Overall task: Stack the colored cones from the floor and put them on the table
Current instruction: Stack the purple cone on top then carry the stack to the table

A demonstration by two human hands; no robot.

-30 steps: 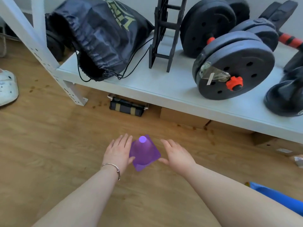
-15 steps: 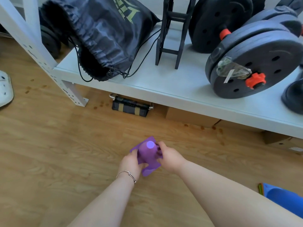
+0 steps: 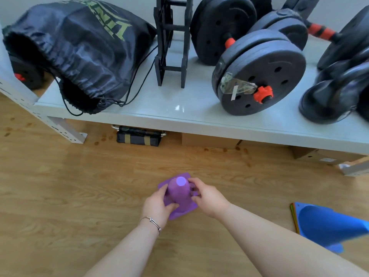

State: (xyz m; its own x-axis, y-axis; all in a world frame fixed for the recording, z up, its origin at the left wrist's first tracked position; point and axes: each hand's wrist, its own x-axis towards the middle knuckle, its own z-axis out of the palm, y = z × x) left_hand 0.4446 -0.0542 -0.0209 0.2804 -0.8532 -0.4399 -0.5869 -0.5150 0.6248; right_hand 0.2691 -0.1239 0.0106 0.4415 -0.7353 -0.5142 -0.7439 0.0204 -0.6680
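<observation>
Now both my hands clasp the purple cone [image 3: 178, 193] just above the wooden floor [image 3: 79, 196], my left hand [image 3: 157, 206] pinching its base edge and my right hand [image 3: 207, 198] pressing its side. Lying at my right is a blue cone [image 3: 323, 222], in front of the white counter [image 3: 199, 116].

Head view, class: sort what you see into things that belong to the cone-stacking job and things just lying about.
Part of the job:
purple cone, gripped by left hand and right hand
blue cone, on its side on the floor
table

Just lying about:
drawstring bag
dumbbell
black rack
</observation>
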